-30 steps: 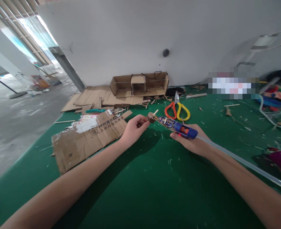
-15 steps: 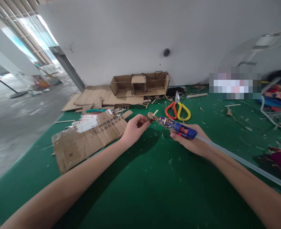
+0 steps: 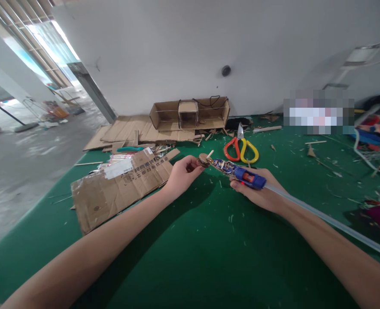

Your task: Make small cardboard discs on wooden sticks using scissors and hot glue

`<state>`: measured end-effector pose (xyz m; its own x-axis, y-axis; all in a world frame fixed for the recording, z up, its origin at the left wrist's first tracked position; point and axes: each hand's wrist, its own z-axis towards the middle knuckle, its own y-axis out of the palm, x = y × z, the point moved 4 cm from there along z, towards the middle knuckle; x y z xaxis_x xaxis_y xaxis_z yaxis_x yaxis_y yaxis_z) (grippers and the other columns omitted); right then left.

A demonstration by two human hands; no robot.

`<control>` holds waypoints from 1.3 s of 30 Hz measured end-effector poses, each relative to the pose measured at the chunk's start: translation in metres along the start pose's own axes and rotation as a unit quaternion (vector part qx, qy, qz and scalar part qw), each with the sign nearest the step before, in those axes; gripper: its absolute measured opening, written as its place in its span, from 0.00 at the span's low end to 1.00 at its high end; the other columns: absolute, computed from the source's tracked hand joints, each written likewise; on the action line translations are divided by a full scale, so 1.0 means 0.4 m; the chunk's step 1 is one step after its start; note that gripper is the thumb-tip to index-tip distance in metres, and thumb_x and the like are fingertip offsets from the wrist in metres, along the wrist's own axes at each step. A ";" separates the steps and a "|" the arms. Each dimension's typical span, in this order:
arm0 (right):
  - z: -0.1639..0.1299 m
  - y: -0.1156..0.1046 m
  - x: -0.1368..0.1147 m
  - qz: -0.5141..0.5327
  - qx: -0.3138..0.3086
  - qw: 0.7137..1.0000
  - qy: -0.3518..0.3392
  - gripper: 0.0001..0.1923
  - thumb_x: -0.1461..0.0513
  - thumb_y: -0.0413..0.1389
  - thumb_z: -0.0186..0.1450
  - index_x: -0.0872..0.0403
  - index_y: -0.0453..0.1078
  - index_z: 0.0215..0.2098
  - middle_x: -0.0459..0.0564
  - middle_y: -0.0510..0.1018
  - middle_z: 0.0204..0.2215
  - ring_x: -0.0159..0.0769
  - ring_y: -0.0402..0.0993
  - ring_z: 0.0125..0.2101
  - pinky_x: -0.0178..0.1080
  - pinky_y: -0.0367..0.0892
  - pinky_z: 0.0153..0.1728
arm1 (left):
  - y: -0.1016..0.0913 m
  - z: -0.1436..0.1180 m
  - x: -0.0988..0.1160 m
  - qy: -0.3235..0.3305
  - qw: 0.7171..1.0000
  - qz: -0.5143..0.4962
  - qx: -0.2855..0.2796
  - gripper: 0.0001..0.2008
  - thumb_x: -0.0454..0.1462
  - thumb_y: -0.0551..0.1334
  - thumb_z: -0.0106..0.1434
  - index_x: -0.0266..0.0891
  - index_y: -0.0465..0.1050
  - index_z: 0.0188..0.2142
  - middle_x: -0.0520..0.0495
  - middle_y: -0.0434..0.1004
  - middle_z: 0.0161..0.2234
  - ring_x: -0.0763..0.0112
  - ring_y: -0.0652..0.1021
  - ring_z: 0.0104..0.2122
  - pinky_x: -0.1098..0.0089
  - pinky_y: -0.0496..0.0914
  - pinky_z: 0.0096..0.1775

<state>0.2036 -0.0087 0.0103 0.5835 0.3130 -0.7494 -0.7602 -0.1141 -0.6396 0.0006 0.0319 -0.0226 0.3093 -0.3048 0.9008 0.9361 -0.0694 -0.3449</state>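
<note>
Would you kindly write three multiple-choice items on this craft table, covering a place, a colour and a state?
1. Where do the scissors lie?
A. beyond the hands
B. on the printed cardboard sheet
C. inside the cardboard box

2. What colours are the scissors' handles?
A. both blue
B. orange and yellow
C. green and white

3. What does the right hand hold?
A. nothing
B. the glue gun
C. a teal tool

Answers: 1 A, on the green table behind both hands; 2 B, one loop of each colour; 3 B, gripped, nozzle at the small round piece in the left hand.
</note>
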 end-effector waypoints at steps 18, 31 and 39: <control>0.000 0.004 -0.006 -0.027 -0.002 0.999 -0.025 0.12 0.52 0.54 0.58 0.52 0.68 0.29 0.46 0.74 0.23 0.33 0.68 0.23 0.36 0.63 0.25 | -0.002 0.002 -0.007 -0.013 1.000 0.010 0.013 0.09 0.40 0.62 0.56 0.37 0.65 0.27 0.55 0.62 0.22 0.78 0.63 0.22 0.75 0.57 0.25; 0.004 0.007 0.001 -0.052 0.005 0.997 -0.061 0.12 0.53 0.55 0.59 0.52 0.69 0.34 0.46 0.76 0.26 0.34 0.72 0.25 0.36 0.64 0.26 | -0.001 0.005 -0.015 -0.026 1.000 0.006 0.015 0.10 0.41 0.63 0.55 0.37 0.65 0.26 0.55 0.64 0.21 0.78 0.65 0.21 0.75 0.58 0.24; 0.006 0.011 0.005 -0.081 0.000 0.995 -0.060 0.12 0.52 0.55 0.59 0.52 0.68 0.29 0.46 0.75 0.23 0.34 0.71 0.23 0.36 0.64 0.25 | -0.002 0.004 -0.012 -0.027 0.999 -0.003 0.021 0.11 0.42 0.63 0.55 0.37 0.65 0.26 0.55 0.63 0.21 0.78 0.65 0.21 0.75 0.57 0.23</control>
<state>0.2007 -0.0063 0.0065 0.6599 0.4385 -0.6102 -0.6585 -0.0536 -0.7507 -0.0013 0.0351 -0.0262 0.3105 -0.2518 0.9166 0.9440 -0.0314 -0.3285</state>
